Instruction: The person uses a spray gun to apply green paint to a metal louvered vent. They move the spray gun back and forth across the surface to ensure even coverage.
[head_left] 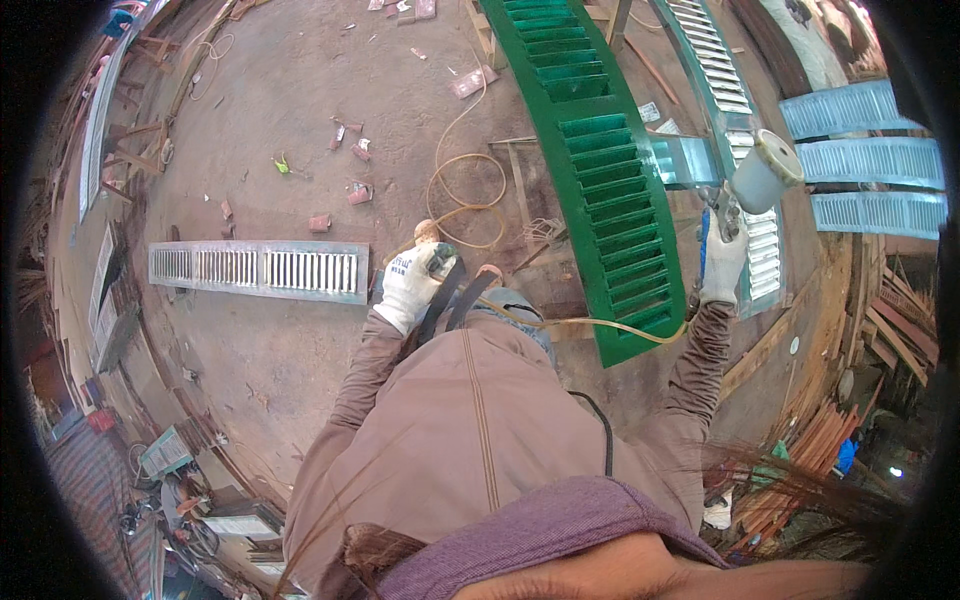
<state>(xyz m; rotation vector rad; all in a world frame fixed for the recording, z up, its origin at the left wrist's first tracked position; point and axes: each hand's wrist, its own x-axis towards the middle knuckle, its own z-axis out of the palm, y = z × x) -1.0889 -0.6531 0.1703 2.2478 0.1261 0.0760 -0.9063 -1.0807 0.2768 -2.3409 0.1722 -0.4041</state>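
The person's right hand (722, 262), in a white work glove, has its fingers wrapped closed around the grip of a spray gun (750, 185), held up at the right of the view with its pale cup tilted above the glove. The gun hangs over a grey-white louvred shutter (745, 150) and just beside a long green louvred shutter (600, 190), which slopes across trestles above the dirt floor (290, 130).

The left hand (415, 285), also gloved, has its fingers closed on a loop of dark hose (455, 295) in front of the person's body. A thin yellowish air hose (590, 322) runs from there toward the gun, and more of it lies coiled on the floor.

The gun looks rigid and top-heavy with the cup loaded, so it is probably best held at the handle with the cup kept upright. The hose is limp and likely to drag, so slack gathered in the other hand should keep it off wet slats. The green shutter appears stiff yet freshly coated, so its frame edges seem safer to grip than its louvres.

A further grey shutter (260, 270) lies flat on the floor to the left.
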